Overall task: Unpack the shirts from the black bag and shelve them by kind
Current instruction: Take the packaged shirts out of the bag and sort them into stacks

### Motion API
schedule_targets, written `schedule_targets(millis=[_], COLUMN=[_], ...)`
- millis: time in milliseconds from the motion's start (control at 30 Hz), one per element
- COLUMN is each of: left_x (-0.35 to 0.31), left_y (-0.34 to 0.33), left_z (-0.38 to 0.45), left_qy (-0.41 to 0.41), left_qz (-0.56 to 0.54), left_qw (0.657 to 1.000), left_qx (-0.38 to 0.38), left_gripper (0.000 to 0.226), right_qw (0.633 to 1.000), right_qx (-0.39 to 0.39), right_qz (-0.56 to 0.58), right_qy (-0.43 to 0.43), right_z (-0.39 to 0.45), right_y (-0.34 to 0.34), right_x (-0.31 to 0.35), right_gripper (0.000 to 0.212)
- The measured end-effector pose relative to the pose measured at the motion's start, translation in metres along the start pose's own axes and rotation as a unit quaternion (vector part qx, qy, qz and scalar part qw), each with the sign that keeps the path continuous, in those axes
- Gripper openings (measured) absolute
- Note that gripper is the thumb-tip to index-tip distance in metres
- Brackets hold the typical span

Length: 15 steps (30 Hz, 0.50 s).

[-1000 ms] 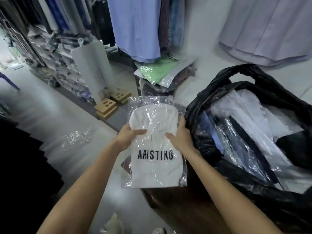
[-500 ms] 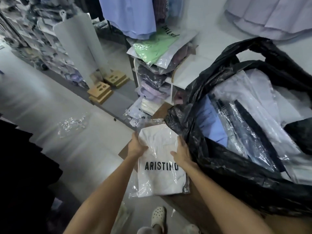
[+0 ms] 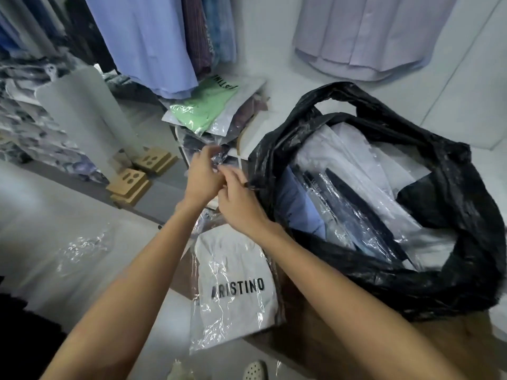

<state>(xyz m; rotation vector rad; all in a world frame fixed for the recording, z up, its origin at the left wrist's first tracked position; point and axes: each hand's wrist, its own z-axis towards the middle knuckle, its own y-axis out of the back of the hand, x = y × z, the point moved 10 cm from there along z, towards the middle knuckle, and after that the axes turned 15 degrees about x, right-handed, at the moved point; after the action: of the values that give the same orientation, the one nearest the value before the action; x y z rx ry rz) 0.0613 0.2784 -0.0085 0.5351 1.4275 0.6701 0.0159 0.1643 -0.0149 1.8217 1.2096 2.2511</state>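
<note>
A white folded shirt in a clear wrapper printed ARISTINO (image 3: pixel 233 283) hangs upright in front of me, left of the black bag (image 3: pixel 411 286). My left hand (image 3: pixel 201 174) and my right hand (image 3: pixel 241 200) are raised close together above it, and both pinch the crinkled clear plastic at the wrapper's top (image 3: pixel 219 159). The black bag stands open on a brown cardboard box (image 3: pixel 315 341). Several wrapped shirts in white, blue and dark cloth (image 3: pixel 343 204) lie inside it.
A low white shelf (image 3: pixel 247 138) behind my hands carries a stack of wrapped shirts topped by a green one (image 3: pixel 203 111). Shirts hang on rails above. Wooden blocks (image 3: pixel 129 185) and a loose plastic wrapper (image 3: pixel 82 242) lie on the floor at left.
Both hands left the sides of the white shirt packet and rose to its top, where they now pinch the plastic. The packet hangs lower in view.
</note>
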Motion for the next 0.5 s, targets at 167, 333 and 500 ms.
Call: schedule_targets(millis=[167,333,500], left_x=[-0.109,-0.177,-0.186], left_y=[0.015,-0.032,-0.111], left_z=[0.023,0.034,0.041], left_qy=[-0.142,-0.224,-0.208], left_qz=[-0.088,-0.09,-0.046], left_qw=[0.986,0.969,0.96], left_qx=[-0.019,0.043,0.18], left_gripper=[0.041,0.042,0.031], right_qw=[0.985,0.971,0.97], right_qx=[-0.157,-0.236,-0.224], right_qz=[0.013,-0.039,-0.054], right_qy=[0.066,0.011,-0.084], right_z=[-0.017,-0.041,-0.067], right_y=[0.117,0.207,0.231], right_x=[0.019,-0.016,-0.072], right_gripper=[0.044,0.046,0.036])
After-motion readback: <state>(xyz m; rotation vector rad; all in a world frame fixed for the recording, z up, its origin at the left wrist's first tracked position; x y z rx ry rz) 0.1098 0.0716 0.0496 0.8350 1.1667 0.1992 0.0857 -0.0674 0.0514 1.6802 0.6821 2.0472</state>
